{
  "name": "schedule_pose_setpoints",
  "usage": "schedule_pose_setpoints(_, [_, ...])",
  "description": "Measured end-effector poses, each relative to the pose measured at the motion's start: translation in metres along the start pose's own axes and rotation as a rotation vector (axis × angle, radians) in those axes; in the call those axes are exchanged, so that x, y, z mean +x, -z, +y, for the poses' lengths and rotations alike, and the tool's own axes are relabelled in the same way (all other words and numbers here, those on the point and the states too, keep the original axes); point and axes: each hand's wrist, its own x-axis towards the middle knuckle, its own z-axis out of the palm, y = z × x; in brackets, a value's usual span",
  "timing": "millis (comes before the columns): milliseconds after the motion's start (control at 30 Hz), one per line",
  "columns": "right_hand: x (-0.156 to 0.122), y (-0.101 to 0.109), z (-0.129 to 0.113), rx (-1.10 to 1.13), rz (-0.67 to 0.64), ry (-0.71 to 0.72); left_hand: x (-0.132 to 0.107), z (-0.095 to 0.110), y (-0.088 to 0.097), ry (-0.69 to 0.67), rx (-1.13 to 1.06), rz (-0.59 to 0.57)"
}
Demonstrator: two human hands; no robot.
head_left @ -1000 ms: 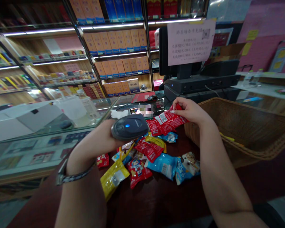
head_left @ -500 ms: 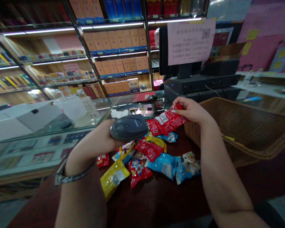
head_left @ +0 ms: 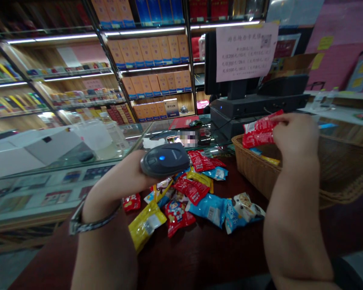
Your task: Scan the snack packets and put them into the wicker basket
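My left hand (head_left: pixel 139 171) is closed around a dark barcode scanner (head_left: pixel 165 160), whose blue light glows on top; the scanner hides most of the fingers. A red snack packet (head_left: pixel 261 129) is pinched in my right hand (head_left: pixel 295 133), above the left end of the wicker basket (head_left: pixel 254 177). Below the scanner lies a loose pile of snack packets: a yellow packet (head_left: pixel 147 225), a red packet with a cartoon figure (head_left: pixel 178 215), a blue packet (head_left: pixel 210 209) and several others. Inside the basket, a yellow packet (head_left: pixel 270 160) shows beside my right wrist.
A monitor with a pink paper sign (head_left: pixel 246 52) stands on a black till (head_left: pixel 245 110) behind the basket. Glass display counters (head_left: pixel 57 189) run along the left, with a white box (head_left: pixel 27 157) on top. Shelves of orange boxes (head_left: pixel 151 52) line the back.
My right hand has carried the red packet right, from over the pile to above the basket. A blue light now shows on the scanner, which has hardly moved.
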Motion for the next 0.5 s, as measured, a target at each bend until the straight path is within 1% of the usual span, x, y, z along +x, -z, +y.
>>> schedule_pose_setpoints(67, [0.003,0.004,0.009,-0.053,-0.082,-0.077,0.000,0.000,0.001,0.000,-0.003,0.003])
schedule_pose_setpoints(133, [0.006,0.006,0.016,-0.080,-0.168,-0.112,-0.001,0.000,0.001,0.002,-0.004,0.005])
schedule_pose_setpoints(267, [0.011,0.001,0.020,-0.164,-0.348,-0.177,-0.001,-0.002,0.001,0.008,0.002,0.008])
schedule_pose_setpoints(333, [0.012,-0.006,0.019,-0.183,-0.424,-0.163,-0.001,-0.002,0.001,-0.001,0.003,0.014])
schedule_pose_setpoints(433, [0.011,-0.018,0.017,-0.130,-0.530,-0.092,-0.002,-0.004,0.002,-0.010,0.002,0.019])
schedule_pose_setpoints(500, [0.010,-0.026,0.019,-0.104,-0.550,-0.065,-0.003,-0.004,0.003,-0.004,0.002,0.024])
